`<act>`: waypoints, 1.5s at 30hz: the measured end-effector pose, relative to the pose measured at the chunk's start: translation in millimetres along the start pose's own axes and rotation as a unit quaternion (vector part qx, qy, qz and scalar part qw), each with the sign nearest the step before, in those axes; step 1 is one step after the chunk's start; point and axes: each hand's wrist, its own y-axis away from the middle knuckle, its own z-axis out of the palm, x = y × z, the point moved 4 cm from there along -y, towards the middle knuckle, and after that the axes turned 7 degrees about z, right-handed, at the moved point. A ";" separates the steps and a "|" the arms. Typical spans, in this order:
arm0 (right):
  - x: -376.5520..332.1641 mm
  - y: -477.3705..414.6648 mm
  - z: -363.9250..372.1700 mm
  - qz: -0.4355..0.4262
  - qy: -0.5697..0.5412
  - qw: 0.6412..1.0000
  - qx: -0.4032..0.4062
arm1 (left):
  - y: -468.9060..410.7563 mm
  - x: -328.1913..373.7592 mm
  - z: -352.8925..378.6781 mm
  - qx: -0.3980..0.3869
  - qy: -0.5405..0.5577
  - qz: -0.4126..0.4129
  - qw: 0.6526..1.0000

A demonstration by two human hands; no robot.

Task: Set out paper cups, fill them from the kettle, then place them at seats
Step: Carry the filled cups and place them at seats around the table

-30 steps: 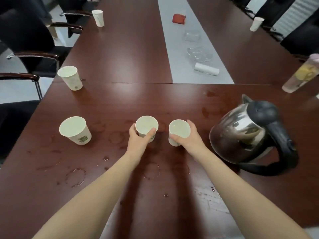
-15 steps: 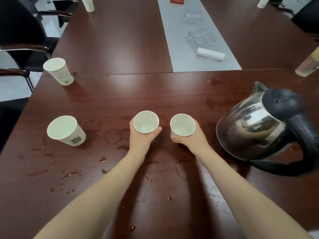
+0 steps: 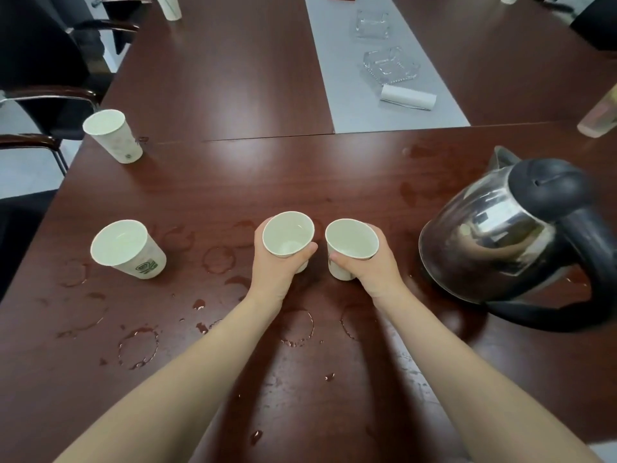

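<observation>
Seems to have drawn both held cups up a little toward the camera since half a second back, with the view tipped further down over the counter.

Far left, beside the chairs: far-left cup upright near the counter edge, apparently already placed at a seat. Nearer, left: near-left cup upright among wet rings, looking filled.

Centre: left hand wrapped round the left-hand cup, thumb across the near wall, fingers behind. Just beside it, not touching: right hand wrapped likewise round the right-hand cup, rim tipped slightly. Cannot tell the water level in either. Cannot tell whether the bases are clear of the counter.

Right: kettle set down, handle nearest, untouched.

Looks like the placing step, with pouring done for these two. Calls next for a level carry to two open seats, a light grip on the thin paper walls, and a path clear of the kettle.
</observation>
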 end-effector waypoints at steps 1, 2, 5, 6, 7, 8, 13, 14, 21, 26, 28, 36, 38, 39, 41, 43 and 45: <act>0.1 2.0 0.5 0.000 -0.004 1.000 0.002 | 2.8 2.9 2.1 -0.008 0.000 0.001 1.000; 0.6 3.2 0.9 -0.002 -0.007 1.000 0.002 | 4.1 3.4 3.6 -0.015 0.001 0.003 1.000; -1.4 6.8 2.2 -0.013 -0.022 1.000 0.003 | 7.9 5.1 5.6 -0.032 0.006 0.013 0.999; -3.1 8.2 2.3 -0.017 -0.027 0.999 -0.001 | 8.3 4.9 5.1 -0.033 0.008 0.014 0.999; -6.5 10.3 2.5 -0.025 -0.031 0.999 -0.006 | 8.2 5.8 4.4 -0.036 0.012 0.015 0.999; -9.6 10.9 2.3 -0.031 -0.034 0.999 -0.011 | 7.6 6.7 3.9 -0.038 0.018 0.016 0.999; -29.6 21.3 -4.3 -0.045 -0.065 0.996 -0.036 | 10.2 23.1 4.3 -0.059 0.036 0.024 0.997; -35.2 24.3 -6.0 -0.050 -0.068 0.996 -0.042 | 10.5 28.9 4.8 -0.059 0.033 0.032 0.997; -85.0 54.9 -31.2 -0.077 -0.100 0.992 -0.027 | 15.7 84.0 15.6 -0.079 0.025 0.069 0.994; -131.1 86.9 -57.1 -0.119 -0.102 0.988 -0.012 | 20.3 128.9 31.1 -0.122 0.028 0.086 0.988; -144.8 101.4 -68.5 -0.127 -0.118 0.985 0.000 | 24.7 146.7 39.9 -0.144 0.030 0.085 0.985; -176.0 177.4 -127.6 -0.165 -0.143 0.974 0.063 | 65.0 208.9 91.7 -0.251 0.064 0.122 0.958; -174.6 195.8 -149.2 -0.167 -0.151 0.971 0.084 | 82.9 221.5 109.0 -0.276 0.077 0.125 0.950; -173.3 204.4 -160.1 -0.161 -0.151 0.970 0.100 | 92.1 227.0 118.6 -0.294 0.086 0.128 0.943; -169.4 222.7 -182.9 -0.154 -0.160 0.967 0.127 | 111.0 234.5 139.4 -0.319 0.097 0.128 0.934; -161.7 240.0 -207.0 -0.146 -0.164 0.964 0.150 | 129.9 237.9 161.5 -0.341 0.105 0.120 0.927; -150.9 262.0 -233.3 -0.135 -0.166 0.961 0.178 | 153.7 239.0 186.6 -0.370 0.105 0.117 0.916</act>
